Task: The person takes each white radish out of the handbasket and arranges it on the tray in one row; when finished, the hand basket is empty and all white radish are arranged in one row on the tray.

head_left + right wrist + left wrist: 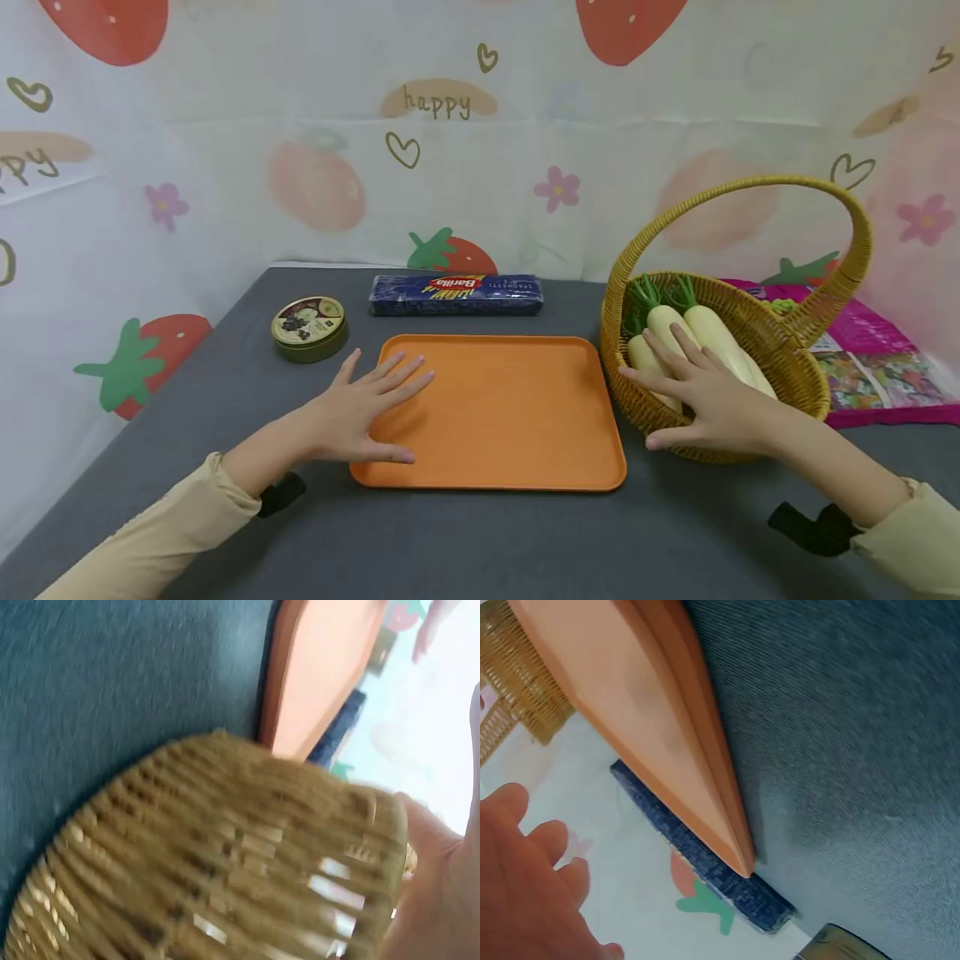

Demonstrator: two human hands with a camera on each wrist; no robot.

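My left hand (360, 415), fingers spread and holding nothing, hovers over the left end of the orange tray (502, 412). Fingers also splayed, my right hand (708, 396) is over the front left of the wicker basket (806, 379), overlapping the white radishes (716, 333) inside it in the head view. Green stems (663, 296) rise from the radishes at the basket's back left. In the right wrist view the woven basket side (187, 847) fills the lower middle, the right hand (439, 892) beside its rim.
A blue Barilla spaghetti pack (456, 295) lies behind the tray. The round tin (309, 329) stands at the back left. A pink printed bag (877, 367) lies right of the basket, whose tall handle (738, 185) arches upward. A patterned cloth (465, 183) hangs behind the grey table (480, 542).
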